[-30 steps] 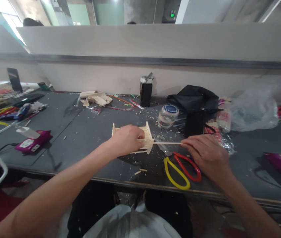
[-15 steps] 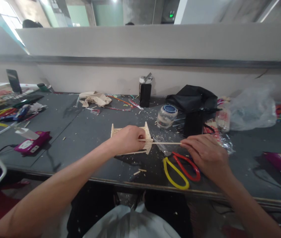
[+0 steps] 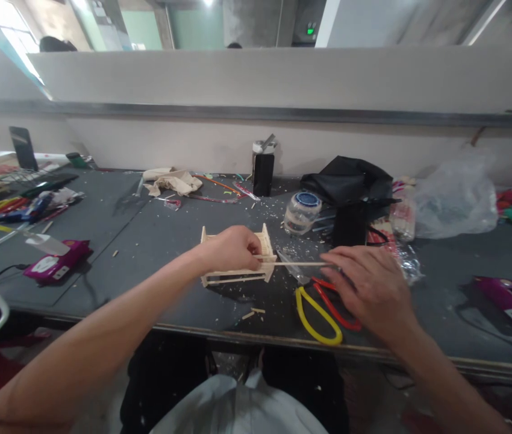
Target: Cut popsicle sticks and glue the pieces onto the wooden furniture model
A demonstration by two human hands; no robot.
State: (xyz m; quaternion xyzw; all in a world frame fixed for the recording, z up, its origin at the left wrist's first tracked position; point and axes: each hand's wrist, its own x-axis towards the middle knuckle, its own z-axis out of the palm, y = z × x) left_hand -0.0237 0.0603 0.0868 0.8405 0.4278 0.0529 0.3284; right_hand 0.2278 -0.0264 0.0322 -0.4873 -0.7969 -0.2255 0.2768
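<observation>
A thin wooden stick point(image 3: 299, 263) lies level between my two hands. My left hand point(image 3: 234, 248) has its fingers curled shut around the stick's left end, over a small frame of pale wooden sticks point(image 3: 238, 279) that stands on the table. The hand hides much of the frame's middle. At the stick's right end, my right hand point(image 3: 368, 283) pinches it between thumb and fingers. Just below and left of that hand, scissors with one yellow and one red handle point(image 3: 320, 322) rest on the table, blades towards the frame.
Short stick offcuts point(image 3: 253, 313) lie near the front edge. Behind my right hand are a clear jar with a blue lid point(image 3: 303, 212), a black bag point(image 3: 350, 178) and a plastic bag point(image 3: 452, 202). A phone point(image 3: 263, 175) stands upright at the back. Purple devices point(image 3: 59, 259) sit at both sides.
My right hand has shifted slightly left along the stick, and its fingers look more spread. My left hand stays over the frame. The view has moved a little.
</observation>
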